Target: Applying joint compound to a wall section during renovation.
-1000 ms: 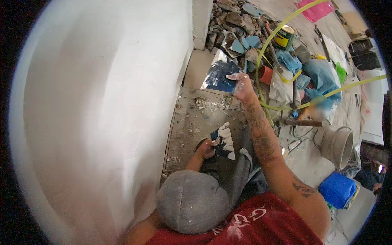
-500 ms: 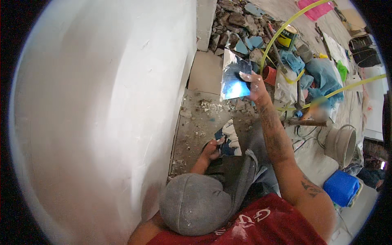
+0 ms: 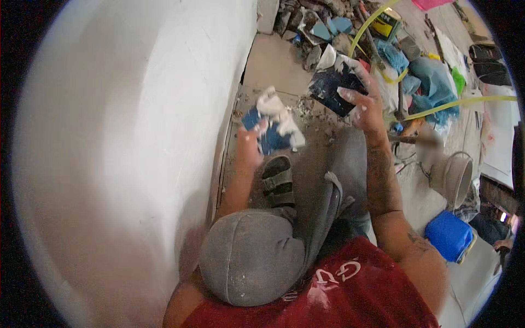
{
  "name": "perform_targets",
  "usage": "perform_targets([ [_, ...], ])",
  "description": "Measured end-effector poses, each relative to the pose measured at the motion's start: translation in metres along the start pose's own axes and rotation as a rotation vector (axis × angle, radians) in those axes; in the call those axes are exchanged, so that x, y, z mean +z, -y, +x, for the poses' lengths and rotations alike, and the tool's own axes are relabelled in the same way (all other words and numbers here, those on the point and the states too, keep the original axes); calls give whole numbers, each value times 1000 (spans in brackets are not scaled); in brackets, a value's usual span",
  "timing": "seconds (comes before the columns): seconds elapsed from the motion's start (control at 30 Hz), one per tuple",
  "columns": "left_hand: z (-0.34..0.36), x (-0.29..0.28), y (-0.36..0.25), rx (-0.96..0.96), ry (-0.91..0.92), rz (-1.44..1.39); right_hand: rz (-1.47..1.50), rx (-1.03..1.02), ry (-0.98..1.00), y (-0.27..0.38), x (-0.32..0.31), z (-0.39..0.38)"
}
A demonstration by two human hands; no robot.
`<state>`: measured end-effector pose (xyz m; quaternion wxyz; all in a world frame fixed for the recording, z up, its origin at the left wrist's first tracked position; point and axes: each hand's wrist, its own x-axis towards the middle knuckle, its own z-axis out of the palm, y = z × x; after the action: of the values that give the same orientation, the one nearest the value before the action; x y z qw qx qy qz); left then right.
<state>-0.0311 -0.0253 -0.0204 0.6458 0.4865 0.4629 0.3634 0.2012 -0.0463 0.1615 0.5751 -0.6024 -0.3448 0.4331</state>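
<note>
My left hand [image 3: 250, 145] grips a dark blue flat scraper plate [image 3: 274, 142] near the foot of the white wall. Thick white plaster [image 3: 278, 113] is heaped along its far and right side. Farther right, my right hand [image 3: 372, 112] is closed on a second thin, dark scraper plate [image 3: 330, 87], thumb on the face toward me. Some white paste clings to that plate's far corner, and white smears cover the fingers. The two plates are apart, both held above the floor. Motion blurs the left hand somewhat.
A smooth white wall [image 3: 109, 153] fills the left side. Rubble [image 3: 311, 27], a tin [image 3: 385, 27] and a yellow hose [image 3: 465, 104] lie beyond my right hand. Rightward stand a pale bucket [image 3: 454, 175] and a blue container [image 3: 448, 236]. My sandalled foot [image 3: 278, 177] is below the plates.
My left hand has moved forward and left with its plaster-loaded plate. The right plate has come down and nearer, tilting from a bright shine to dark. Both hands keep their grip.
</note>
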Motion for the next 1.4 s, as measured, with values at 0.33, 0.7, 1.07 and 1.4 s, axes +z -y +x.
perform_targets([
  [0.33,22,26,-93,-377,-65,-585,-186,-159,242,-71,8,-37],
  [0.7,22,19,-103,-252,5,-555,-714,-312,273,-70,22,-45],
  [1.07,6,13,-99,-300,155,-813,385,251,2,-57,-36,8],
  [1.4,-5,16,-95,-216,322,-983,1002,147,-150,-72,-26,9],
])
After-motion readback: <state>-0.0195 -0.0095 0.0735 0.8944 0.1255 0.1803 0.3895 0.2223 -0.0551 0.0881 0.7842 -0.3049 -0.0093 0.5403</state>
